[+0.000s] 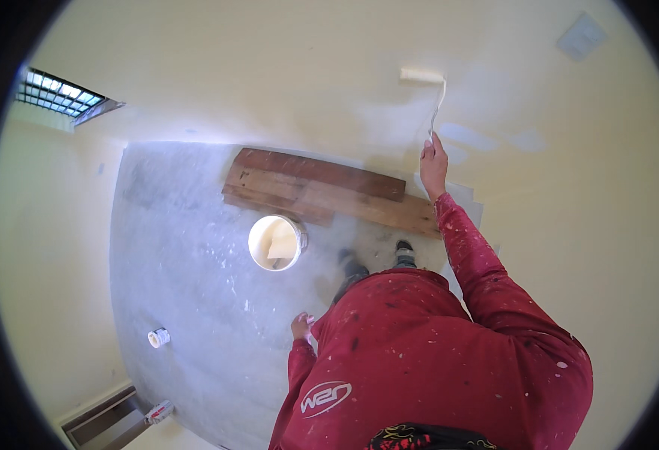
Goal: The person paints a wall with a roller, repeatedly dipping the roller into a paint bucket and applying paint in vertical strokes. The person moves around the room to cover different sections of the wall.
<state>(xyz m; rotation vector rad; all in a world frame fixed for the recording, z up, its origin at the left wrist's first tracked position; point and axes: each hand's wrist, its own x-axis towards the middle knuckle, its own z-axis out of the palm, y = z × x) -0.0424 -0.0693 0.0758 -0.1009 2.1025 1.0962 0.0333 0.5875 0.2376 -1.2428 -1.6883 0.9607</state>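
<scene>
A small paint roller (422, 76) with a pale sleeve and a bent wire frame rests on the cream wall. My right hand (434, 166) is closed around its handle, with the arm stretched forward and up. Low by my left side hangs my left hand (302, 325), close to the hem of my paint-spotted red shirt (419, 337). Its fingers are small and partly hidden, so what they hold, if anything, does not show. Ahead of that hand, a white bucket (253, 244) stands on the floor with cream paint and a pale flat piece inside.
Wooden planks (322, 187) lie along the wall's foot, just ahead of my shoes (404, 251). A small tub (159, 337) stands on the grey, paint-spattered floor (187, 247) at left. Another container (160, 411) is near the doorway-like opening (104, 424). A barred window (59, 93) is far left.
</scene>
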